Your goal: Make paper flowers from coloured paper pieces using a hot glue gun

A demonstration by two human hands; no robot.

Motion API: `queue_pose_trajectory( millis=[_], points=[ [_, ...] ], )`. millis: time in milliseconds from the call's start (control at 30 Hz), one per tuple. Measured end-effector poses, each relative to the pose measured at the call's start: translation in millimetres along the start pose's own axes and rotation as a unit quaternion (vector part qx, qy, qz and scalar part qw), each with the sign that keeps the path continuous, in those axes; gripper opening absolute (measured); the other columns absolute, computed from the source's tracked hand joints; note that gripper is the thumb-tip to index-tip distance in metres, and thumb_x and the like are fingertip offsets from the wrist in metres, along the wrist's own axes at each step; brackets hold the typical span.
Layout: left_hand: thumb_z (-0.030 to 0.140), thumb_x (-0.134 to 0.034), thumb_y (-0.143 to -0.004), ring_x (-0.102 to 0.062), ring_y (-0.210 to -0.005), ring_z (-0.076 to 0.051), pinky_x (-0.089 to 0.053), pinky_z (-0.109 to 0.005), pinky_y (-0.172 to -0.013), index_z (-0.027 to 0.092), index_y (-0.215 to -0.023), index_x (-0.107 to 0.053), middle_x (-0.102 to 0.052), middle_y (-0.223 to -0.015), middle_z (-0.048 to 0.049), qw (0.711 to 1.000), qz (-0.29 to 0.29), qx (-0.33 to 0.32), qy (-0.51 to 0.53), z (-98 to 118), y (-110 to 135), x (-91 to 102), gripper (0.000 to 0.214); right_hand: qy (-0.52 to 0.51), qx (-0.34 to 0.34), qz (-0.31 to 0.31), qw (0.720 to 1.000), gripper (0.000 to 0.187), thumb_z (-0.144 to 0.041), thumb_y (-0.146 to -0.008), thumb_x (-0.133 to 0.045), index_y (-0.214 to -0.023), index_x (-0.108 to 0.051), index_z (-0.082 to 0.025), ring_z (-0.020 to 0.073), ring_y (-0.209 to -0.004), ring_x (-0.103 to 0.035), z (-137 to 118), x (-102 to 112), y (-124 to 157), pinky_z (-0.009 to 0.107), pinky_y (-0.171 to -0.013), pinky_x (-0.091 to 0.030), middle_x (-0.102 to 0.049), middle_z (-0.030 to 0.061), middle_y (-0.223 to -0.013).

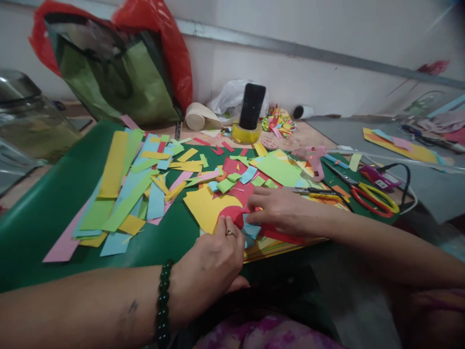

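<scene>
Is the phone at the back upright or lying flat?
Upright: the phone stands on its short end in a yellow holder, its dark screen facing the camera.

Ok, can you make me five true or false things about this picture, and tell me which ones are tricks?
1. The left hand touches a red paper piece. True.
2. The bead bracelet is on the right wrist. False: the bead bracelet is on the left wrist.
3. The phone stands in a yellow base. True.
4. The glue gun is blue. False: the glue gun is pink.
5. The right hand grips the red-and-yellow-handled scissors. False: the right hand is at the papers; the scissors lie farther right.
</scene>
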State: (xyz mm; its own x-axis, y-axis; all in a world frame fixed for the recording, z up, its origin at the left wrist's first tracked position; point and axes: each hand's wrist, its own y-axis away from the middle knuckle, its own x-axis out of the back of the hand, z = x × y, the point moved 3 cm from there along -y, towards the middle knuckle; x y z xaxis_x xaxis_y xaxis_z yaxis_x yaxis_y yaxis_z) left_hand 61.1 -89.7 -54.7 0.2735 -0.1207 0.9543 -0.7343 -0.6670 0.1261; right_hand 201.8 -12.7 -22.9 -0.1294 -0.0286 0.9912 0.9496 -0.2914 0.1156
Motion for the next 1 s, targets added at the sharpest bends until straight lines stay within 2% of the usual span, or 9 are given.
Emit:
queue_pose_trajectory(
  millis=[133, 233, 367, 500, 633, 733, 867, 1000],
  points=[
    [0.07, -0.059, -0.078, -0.054, -0.122, -0.047, -0.057, -0.042, -0.077, -0.01, -0.127, -0.053, -0.056, -0.123, -0.0407, 1.0, -0.009, 0.003, 0.02, -0.4, -0.9, -0.7, 0.094, 0.001, -0.004, 0.008, 1.0, 0.019, -0.015, -0.093, -0.051, -0.096, -0.07, -0.016, 0.0212, -0.084, -0.045, 1.2, -0.5, 0.4, 0.03, -0.064, -0.035, -0.06, 0.0102, -0.09],
    [0.069, -0.06, -0.078, -0.052, -0.124, -0.046, -0.058, -0.042, -0.077, -0.006, -0.127, -0.054, -0.056, -0.125, -0.0386, 0.999, -0.019, 0.011, 0.043, -2.0, -1.7, 0.1, 0.089, 0.002, -0.014, 0.058, 0.998, 0.025, -0.007, -0.088, -0.05, -0.097, -0.071, -0.017, 0.0199, -0.081, -0.045, 5.3, 1.0, 5.3, 0.03, -0.064, -0.037, -0.06, 0.0097, -0.092],
    [0.072, -0.059, -0.076, -0.055, -0.12, -0.041, -0.056, -0.043, -0.083, 0.002, -0.12, -0.058, -0.059, -0.124, -0.0307, 0.995, -0.047, 0.022, 0.09, -9.2, -3.1, 4.7, 0.083, 0.005, -0.004, 0.147, 0.989, 0.035, 0.002, -0.084, -0.043, -0.097, -0.07, -0.016, 0.0192, -0.082, -0.047, 5.9, 4.3, 13.6, 0.03, -0.069, -0.043, -0.061, 0.0096, -0.09],
    [0.079, -0.057, -0.072, -0.061, -0.107, -0.034, -0.053, -0.041, -0.087, 0.009, -0.115, -0.059, -0.063, -0.114, -0.0197, 0.986, -0.054, 0.016, 0.159, -20.9, -3.5, 12.7, 0.082, -0.012, -0.007, 0.187, 0.982, 0.036, 0.003, -0.082, -0.041, -0.099, -0.067, -0.014, 0.0192, -0.086, -0.05, 1.8, 7.6, 22.6, 0.03, -0.073, -0.046, -0.062, 0.0102, -0.094],
    [0.085, -0.053, -0.068, -0.062, -0.1, -0.031, -0.052, -0.039, -0.084, 0.011, -0.115, -0.056, -0.061, -0.112, -0.0153, 0.965, -0.039, 0.033, 0.256, -34.9, -4.2, 18.1, 0.088, -0.026, -0.038, 0.172, 0.984, 0.035, 0.002, -0.083, -0.041, -0.098, -0.067, -0.015, 0.0185, -0.087, -0.051, 0.4, 5.1, 29.3, 0.029, -0.073, -0.047, -0.064, 0.0097, -0.095],
    [0.086, -0.05, -0.069, -0.063, -0.088, -0.027, -0.052, -0.037, -0.077, 0.013, -0.104, -0.059, -0.061, -0.103, -0.0111, 0.952, -0.047, 0.048, 0.297, -41.9, -5.0, 19.5, 0.081, -0.033, -0.059, 0.149, 0.987, 0.037, 0.003, -0.082, -0.041, -0.1, -0.068, -0.017, 0.0183, -0.086, -0.051, 1.4, -1.0, 29.9, 0.028, -0.071, -0.046, -0.064, 0.0094, -0.095],
    [0.083, -0.052, -0.071, -0.06, -0.089, -0.028, -0.049, -0.038, -0.079, 0.014, -0.091, -0.061, -0.062, -0.094, -0.0099, 0.965, -0.022, 0.039, 0.258, -42.6, -5.3, 22.9, 0.072, -0.035, -0.072, 0.126, 0.989, 0.036, -0.003, -0.086, -0.043, -0.107, -0.068, -0.016, 0.0201, -0.086, -0.051, -0.7, -7.3, 25.6, 0.031, -0.072, -0.045, -0.064, 0.0113, -0.098],
    [0.087, -0.05, -0.068, -0.06, -0.089, -0.031, -0.048, -0.042, -0.082, 0.012, -0.091, -0.064, -0.064, -0.091, -0.0123, 0.979, 0.0, 0.034, 0.2, -38.3, -4.6, 24.8, 0.079, -0.055, -0.067, 0.102, 0.991, 0.026, -0.021, -0.096, -0.047, -0.107, -0.07, -0.017, 0.0203, -0.085, -0.05, -8.0, -7.6, 19.2, 0.032, -0.072, -0.042, -0.063, 0.0112, -0.095]
  ],
)
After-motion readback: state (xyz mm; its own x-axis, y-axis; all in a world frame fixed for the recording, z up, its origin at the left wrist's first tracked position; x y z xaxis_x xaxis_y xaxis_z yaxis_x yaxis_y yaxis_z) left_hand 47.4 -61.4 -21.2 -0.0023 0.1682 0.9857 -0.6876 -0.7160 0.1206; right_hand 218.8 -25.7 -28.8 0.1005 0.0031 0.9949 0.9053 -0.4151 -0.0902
